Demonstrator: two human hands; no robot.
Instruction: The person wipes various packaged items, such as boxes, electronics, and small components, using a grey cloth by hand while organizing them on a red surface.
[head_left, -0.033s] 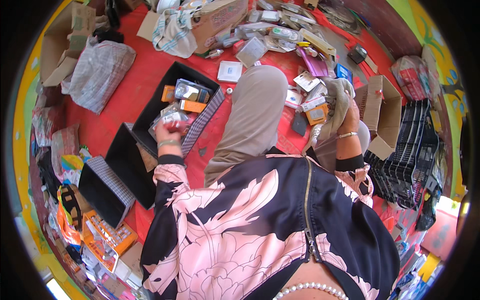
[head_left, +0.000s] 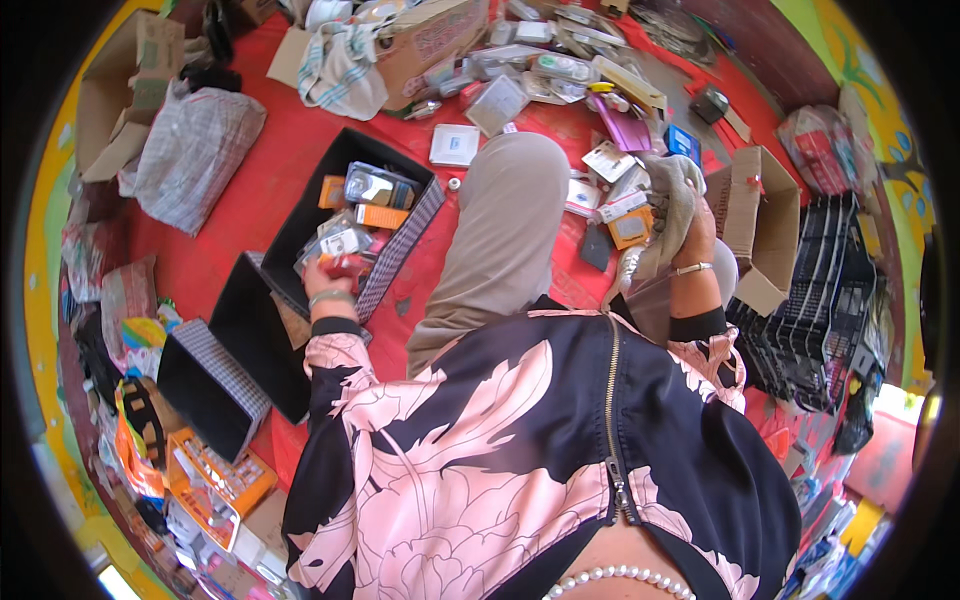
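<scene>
My left hand (head_left: 328,280) reaches into the near end of a black box (head_left: 290,225) with a checked outer side. Its fingers curl against a clear plastic packet (head_left: 343,241) and something red beside it; what they grip is unclear. Orange-and-white small boxes (head_left: 382,216) and a larger clear blister pack (head_left: 378,187) lie in the same box. On the right, my right hand (head_left: 703,232) is closed around a grey-beige cloth (head_left: 674,205), above my right leg. An orange packet (head_left: 630,229) and a dark flat piece (head_left: 596,247) lie left of the cloth.
Two more black boxes (head_left: 212,392) stand at lower left, near an orange basket (head_left: 250,485). A heap of packaged goods (head_left: 545,70) spreads across the red sheet ahead. An open cardboard box (head_left: 775,245) and stacked black crates (head_left: 815,310) stand at right; a woven sack (head_left: 200,150) sits far left.
My left hand has drawn back slightly toward me within the box, and its fingers look less blurred. The whole view has shifted a little. My right hand still grips the cloth.
</scene>
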